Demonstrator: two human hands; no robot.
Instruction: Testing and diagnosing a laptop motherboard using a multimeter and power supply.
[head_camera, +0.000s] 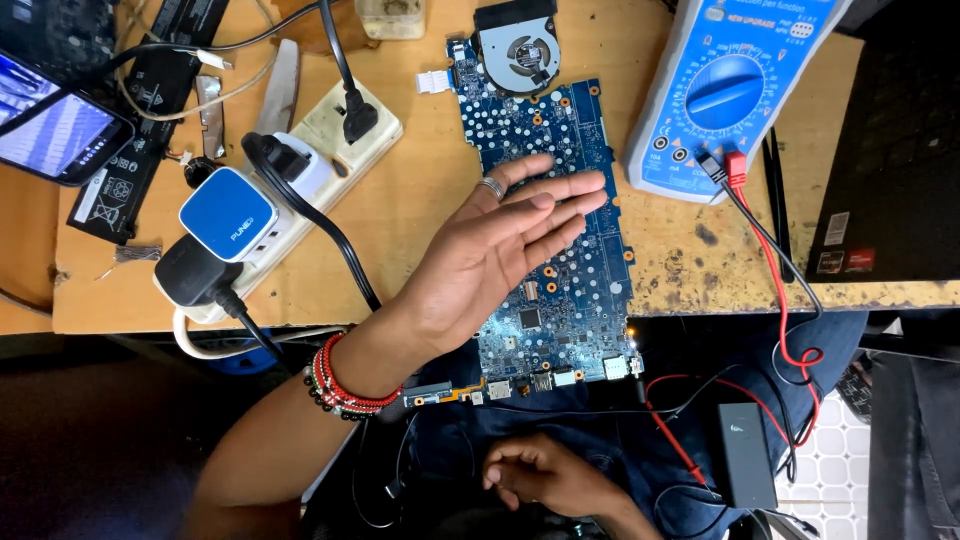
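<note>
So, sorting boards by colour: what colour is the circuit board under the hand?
Blue, seen in the head view: circuit board beneath the left hand.

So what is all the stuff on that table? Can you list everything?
circuit board: 1, blue, middle of the table, near edge overhanging
cooling fan: 1, black, at the board's far end
multimeter: 1, blue and grey, right of the board
probe leads: 2, red and black, plugged into the multimeter, trailing off the table
power strip: 1, cream, left of the board, plugs in it
charger: 1, blue and white, on the strip
phone: 1, screen lit, far left
black box: 1, below the table, right
table: 1, worn wood
left hand: open, flat above the board, ring and red bead bracelets
right hand: loosely curled, on the lap, holding nothing visible
</note>
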